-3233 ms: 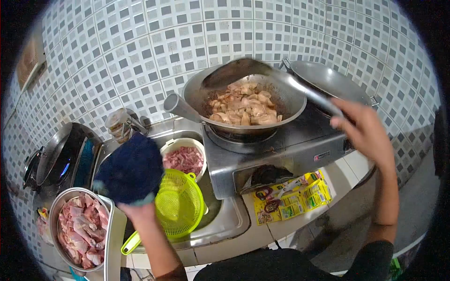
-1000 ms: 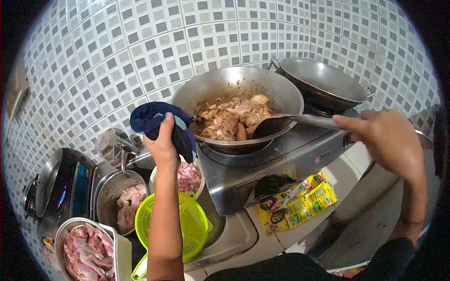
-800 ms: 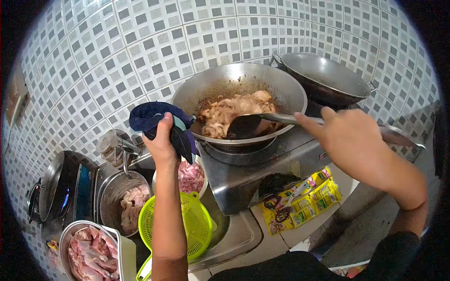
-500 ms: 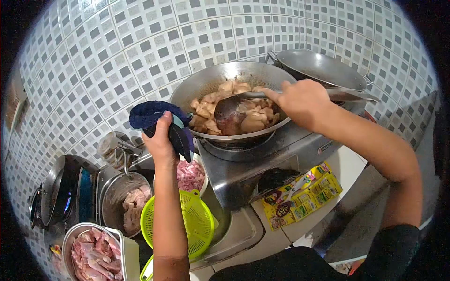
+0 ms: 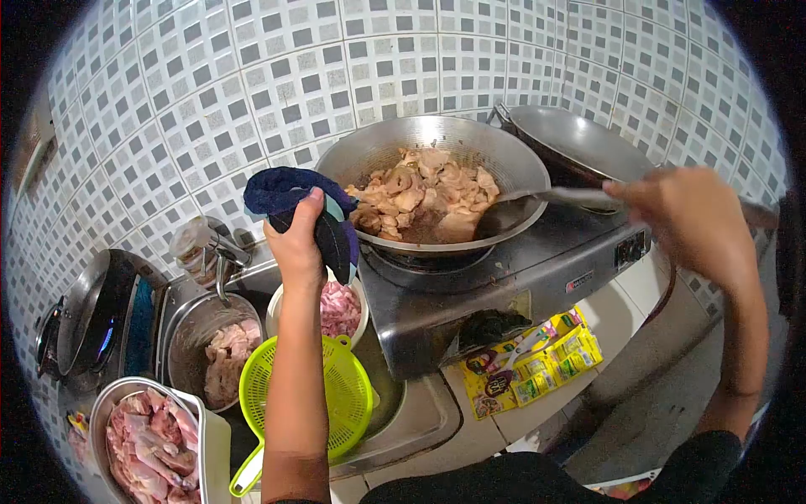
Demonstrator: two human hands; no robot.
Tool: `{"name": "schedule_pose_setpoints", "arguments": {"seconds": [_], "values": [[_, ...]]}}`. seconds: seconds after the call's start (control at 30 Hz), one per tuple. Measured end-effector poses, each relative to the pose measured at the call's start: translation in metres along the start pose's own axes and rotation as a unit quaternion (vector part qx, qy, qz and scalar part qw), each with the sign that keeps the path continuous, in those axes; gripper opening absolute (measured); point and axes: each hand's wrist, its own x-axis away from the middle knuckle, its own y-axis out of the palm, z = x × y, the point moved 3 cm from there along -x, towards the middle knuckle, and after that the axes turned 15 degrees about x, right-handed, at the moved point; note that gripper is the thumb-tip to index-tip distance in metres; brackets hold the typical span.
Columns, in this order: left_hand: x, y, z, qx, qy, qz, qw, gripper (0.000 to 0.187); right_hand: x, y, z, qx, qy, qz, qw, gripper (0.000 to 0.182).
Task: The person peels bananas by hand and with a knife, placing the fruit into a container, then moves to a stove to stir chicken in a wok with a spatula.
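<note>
Gripping the wok handle through a cloth against the heat, the left hand steadies it on the stove. Right of the wok, the right hand is closed on a spatula reaching into the meat.

Both forearms were bare from wrist to elbow, with no watch, ring or glove to be seen on either. The left hand sat at about ten o'clock from the frame's centre, its arm running straight down towards six o'clock. The right hand lay out at three o'clock, blurred, with what seemed a thin band or crease at the wrist, too faint to tell. At six o'clock a dark, black-looking garment covered the torso, its short sleeve showing towards five o'clock.
</note>
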Motion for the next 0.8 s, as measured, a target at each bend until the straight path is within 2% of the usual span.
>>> {"name": "schedule_pose_setpoints", "arguments": {"seconds": [0.03, 0.13, 0.27, 0.33, 0.47, 0.57, 0.67, 0.73, 0.8], "values": [[0.0, 0.0, 0.0, 0.002, 0.01, -0.002, 1.0, 0.013, 0.002, 0.002, -0.006, 0.001, -0.001, 0.001, 1.0, 0.027], [0.0, 0.001, 0.0, 0.012, 0.012, -0.004, 1.0, 0.012, -0.007, 0.014, -0.035, 0.067, -0.04, 0.106, 0.991, 0.024], [-0.003, 0.003, -0.001, 0.021, 0.011, -0.001, 1.0, 0.012, -0.045, 0.028, -0.05, 0.086, -0.049, 0.026, 0.995, 0.026], [-0.002, -0.001, -0.001, 0.029, -0.015, -0.014, 0.999, 0.012, -0.055, 0.042, -0.067, 0.09, -0.052, 0.108, 0.989, 0.028], [-0.002, 0.0, 0.001, 0.033, -0.002, -0.021, 0.999, 0.011, -0.087, 0.07, -0.067, 0.074, -0.054, 0.105, 0.99, 0.042], [-0.001, 0.003, 0.002, 0.04, -0.012, -0.04, 0.998, 0.009, -0.098, 0.091, -0.063, 0.061, -0.017, 0.072, 0.995, 0.045], [0.002, 0.008, 0.005, 0.02, -0.001, -0.013, 1.0, 0.01, -0.101, 0.09, -0.046, 0.024, 0.0, 0.072, 0.997, 0.044], [0.002, 0.007, 0.007, 0.014, 0.006, -0.014, 1.0, 0.01, -0.09, 0.07, -0.022, -0.048, 0.037, 0.048, 0.997, 0.04], [0.002, 0.005, 0.006, 0.0, -0.003, -0.01, 1.0, 0.011, -0.071, 0.047, -0.003, -0.064, 0.085, 0.06, 0.993, 0.033]]}}
